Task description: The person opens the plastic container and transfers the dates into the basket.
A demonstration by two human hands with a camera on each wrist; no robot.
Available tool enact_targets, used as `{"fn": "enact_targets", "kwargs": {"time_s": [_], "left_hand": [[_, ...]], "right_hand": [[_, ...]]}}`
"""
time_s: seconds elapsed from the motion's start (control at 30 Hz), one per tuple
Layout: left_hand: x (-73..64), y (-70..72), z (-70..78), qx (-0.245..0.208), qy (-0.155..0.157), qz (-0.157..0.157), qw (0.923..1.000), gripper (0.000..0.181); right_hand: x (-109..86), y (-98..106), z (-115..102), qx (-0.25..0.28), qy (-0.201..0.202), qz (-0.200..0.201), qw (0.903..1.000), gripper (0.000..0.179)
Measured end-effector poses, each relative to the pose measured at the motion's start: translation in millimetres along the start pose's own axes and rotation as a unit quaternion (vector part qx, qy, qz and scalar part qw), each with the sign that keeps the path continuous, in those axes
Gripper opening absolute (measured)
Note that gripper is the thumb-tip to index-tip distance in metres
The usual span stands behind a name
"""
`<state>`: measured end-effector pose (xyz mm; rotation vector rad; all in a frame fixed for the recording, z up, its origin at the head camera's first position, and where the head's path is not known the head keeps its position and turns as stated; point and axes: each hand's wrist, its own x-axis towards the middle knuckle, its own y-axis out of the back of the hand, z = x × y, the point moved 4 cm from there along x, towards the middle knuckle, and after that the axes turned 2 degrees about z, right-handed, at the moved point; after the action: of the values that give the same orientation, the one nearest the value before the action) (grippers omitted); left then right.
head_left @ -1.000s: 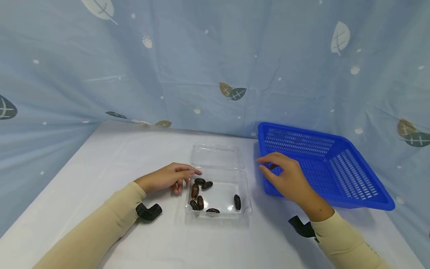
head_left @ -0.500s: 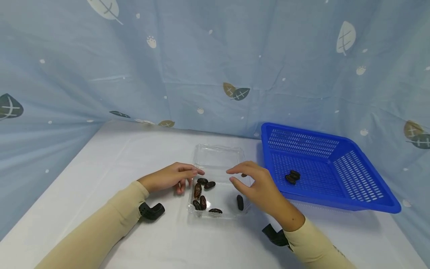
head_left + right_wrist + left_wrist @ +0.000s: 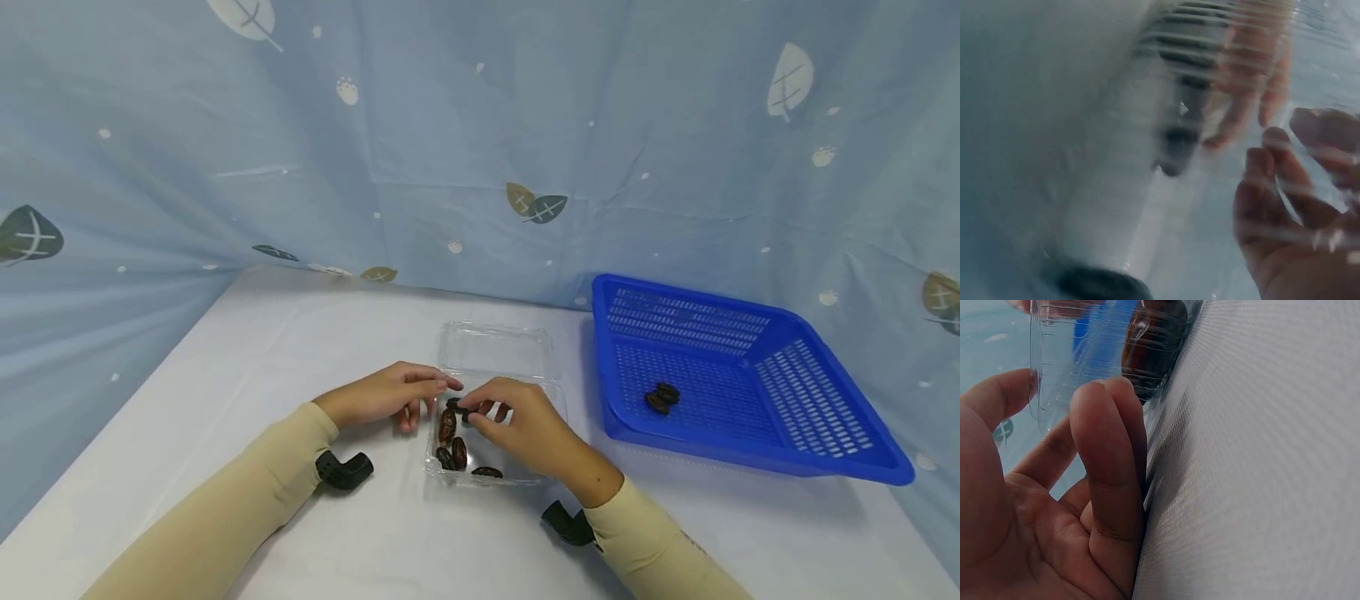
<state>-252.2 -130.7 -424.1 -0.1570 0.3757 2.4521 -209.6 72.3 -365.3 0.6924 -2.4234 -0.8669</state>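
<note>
A clear plastic clamshell box [image 3: 510, 458] lies with its lid back on the white table, several brown dates [image 3: 447, 425] along its left and front sides. My left hand [image 3: 390, 393] rests at the box's left edge, thumb and forefinger at the rim, other fingers bent beside the outer wall. The left wrist view has those fingers [image 3: 1107, 450] right against the ribbed plastic, a date [image 3: 1154, 344] behind it. My right hand [image 3: 528, 429] reaches into the box, thumb and forefinger tips on either side of a date [image 3: 467, 417] in the upper left corner. The right wrist view is blurred.
A blue plastic basket [image 3: 750, 462] stands to the right of the box with several dates [image 3: 663, 397] on its mesh bottom. Behind the table hangs a blue curtain [image 3: 450, 125] with leaf prints. Black wrist devices [image 3: 570, 523] stick out below both forearms.
My right hand has moved left from over the basket into the box, uncovering the dates in the basket. The left hand stays at the box's edge. The head view has shifted slightly.
</note>
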Motion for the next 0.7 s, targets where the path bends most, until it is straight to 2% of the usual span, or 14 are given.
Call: {"fn": "enact_targets", "kwargs": {"time_s": [0.17,0.37,0.7], "left_hand": [[0.9,0.1,0.0,0.000,-0.001,0.000,1.0000,0.044],[0.7,-0.6,-2.0,-0.006,0.000,-0.001,1.0000,0.044],[0.4,-0.6,-0.4,0.000,0.000,-0.001,1.0000,0.043]], "right_hand": [[0.9,-8.1,6.2,0.004,-0.024,-0.032,0.9992,0.018],[-1.2,-14.1,8.8,0.015,-0.022,-0.072,0.9971,0.017],[-2.5,-18.7,8.5,-0.010,-0.020,-0.110,0.9936,0.022]]}}
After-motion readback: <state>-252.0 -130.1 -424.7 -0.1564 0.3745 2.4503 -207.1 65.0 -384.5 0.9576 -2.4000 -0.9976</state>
